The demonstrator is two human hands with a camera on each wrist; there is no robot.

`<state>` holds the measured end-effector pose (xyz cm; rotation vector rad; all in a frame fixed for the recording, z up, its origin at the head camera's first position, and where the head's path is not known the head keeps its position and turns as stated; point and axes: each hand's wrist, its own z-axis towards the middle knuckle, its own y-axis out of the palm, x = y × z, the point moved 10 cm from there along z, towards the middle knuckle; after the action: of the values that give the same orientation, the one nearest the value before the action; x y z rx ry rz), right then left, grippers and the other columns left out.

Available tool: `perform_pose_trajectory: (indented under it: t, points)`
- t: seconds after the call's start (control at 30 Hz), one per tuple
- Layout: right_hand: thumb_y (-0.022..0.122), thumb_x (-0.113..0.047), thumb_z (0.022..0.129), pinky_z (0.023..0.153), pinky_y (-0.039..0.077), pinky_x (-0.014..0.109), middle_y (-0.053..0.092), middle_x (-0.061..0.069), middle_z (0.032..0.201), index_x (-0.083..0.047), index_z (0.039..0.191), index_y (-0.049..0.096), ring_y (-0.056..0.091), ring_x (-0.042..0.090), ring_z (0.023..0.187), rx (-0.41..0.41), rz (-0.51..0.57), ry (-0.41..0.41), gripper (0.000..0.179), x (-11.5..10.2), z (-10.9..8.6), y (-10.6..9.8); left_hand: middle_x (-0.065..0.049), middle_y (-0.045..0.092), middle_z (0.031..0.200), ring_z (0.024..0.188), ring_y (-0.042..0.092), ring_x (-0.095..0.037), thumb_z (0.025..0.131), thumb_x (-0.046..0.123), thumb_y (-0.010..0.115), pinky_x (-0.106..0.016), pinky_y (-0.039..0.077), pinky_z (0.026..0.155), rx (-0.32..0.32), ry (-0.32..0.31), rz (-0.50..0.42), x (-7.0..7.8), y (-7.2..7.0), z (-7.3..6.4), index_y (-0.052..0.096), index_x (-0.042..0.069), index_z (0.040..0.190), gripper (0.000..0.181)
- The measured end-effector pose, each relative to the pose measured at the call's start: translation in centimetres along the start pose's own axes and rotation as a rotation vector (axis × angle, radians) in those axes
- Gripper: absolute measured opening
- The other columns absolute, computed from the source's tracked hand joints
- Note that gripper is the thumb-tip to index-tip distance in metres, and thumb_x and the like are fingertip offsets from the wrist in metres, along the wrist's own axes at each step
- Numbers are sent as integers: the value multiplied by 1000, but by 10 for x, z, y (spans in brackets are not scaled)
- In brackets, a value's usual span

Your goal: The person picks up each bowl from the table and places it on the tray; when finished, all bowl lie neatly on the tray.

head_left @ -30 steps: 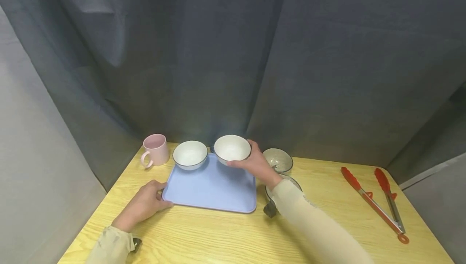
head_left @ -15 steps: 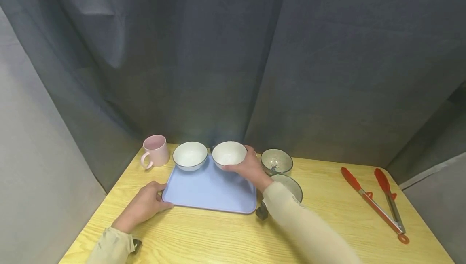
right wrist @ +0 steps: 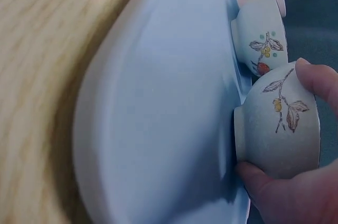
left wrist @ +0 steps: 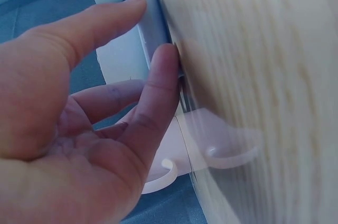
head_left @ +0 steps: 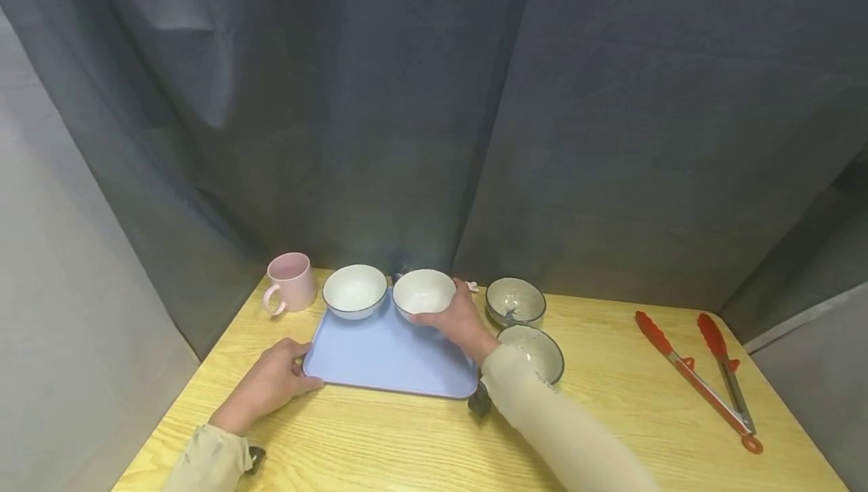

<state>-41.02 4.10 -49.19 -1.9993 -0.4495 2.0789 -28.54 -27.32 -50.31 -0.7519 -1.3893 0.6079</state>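
Bowl (head_left: 425, 291), white inside w/ thin dark rim, is at far side of blue tray (head_left: 389, 360), a bit R of the tray's middle. R wrist view: pale outside w/ leaf sprig & yellow fruit, foot right by tray's far rim; can't tell if its weight is fully down. R hand (head_left: 461, 322) pinches it from its R side, 1 digit up at rim, another low nr foot; other fingers mostly hidden.

2nd white bowl (head_left: 355, 291) is upright at tray's far L corner, just beside the 1st; sprig w/ red & yellow fruit on its outside, per R wrist view. L hand (head_left: 271, 379) grips tray's near L corner: thumb at near edge, bent fingers at L edge, tips apart w/ rim between.

Pink mug (head_left: 291, 282) stands upright L of 2nd bowl, off tray, handle toward near L. R of tray, 2 speckled grey-beige bowls w/ dark rims: far one (head_left: 515, 301) upright, near one (head_left: 536, 356) just in front, partly behind R sleeve (head_left: 542, 409). Well apart, far R: tongs (head_left: 705, 386), red tips, red on 1 arm, splayed in a V, loop end toward viewer.

All on light wood-grain table (head_left: 407, 447); dark grey curtain (head_left: 380, 100) behind. L sleeve (head_left: 210, 454) beige too, small dark item (head_left: 255, 459) by that wrist.
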Motion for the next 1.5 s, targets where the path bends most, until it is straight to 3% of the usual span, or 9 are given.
perform_pose_trajectory:
  t: [0.43, 0.73, 0.9, 1.17, 1.5]
  points:
    - [104, -17, 71, 126, 45, 62, 54, 34, 158, 9, 166, 34, 56, 51, 146, 15, -75, -34, 121, -1, -8, 1, -13, 69, 110, 87, 61, -16, 85, 20, 99, -25, 51, 71, -6, -28, 3, -6, 4, -2, 65, -13, 147, 78]
    - [104, -29, 76, 133, 38, 62, 34, 38, 173, 8, 172, 24, 46, 54, 158, 16, -178, 4, 130, -9, -9, -10, -14, 70, 112, 87, 62, -16, 86, 20, 98, -24, 52, 72, 0, -15, 7, -6, 2, -2, 65, -14, 146, 77]
    - [101, -32, 80, 133, 38, 59, 38, 32, 173, 7, 172, 26, 48, 49, 157, -6, -176, -11, 125, -20, -14, -24, -14, 70, 111, 87, 63, -15, 85, 20, 98, -24, 53, 71, -4, -13, -8, -7, 3, -1, 64, -15, 146, 78]
    - [97, -34, 86, 135, 35, 60, 32, 28, 179, 4, 174, 23, 36, 47, 166, -70, -147, -13, 121, -30, -35, -56, -14, 69, 111, 87, 63, -15, 85, 20, 99, -24, 52, 71, -1, -16, -14, -6, 2, -1, 64, -15, 146, 78]
    - [92, -40, 93, 139, 27, 59, 24, 25, 183, -1, 177, 15, 25, 47, 171, -140, -130, 16, 120, -12, -77, -111, -14, 69, 108, 85, 61, -15, 85, 18, 98, -24, 51, 69, 11, -3, -1, -3, 1, 1, 66, -15, 144, 75]
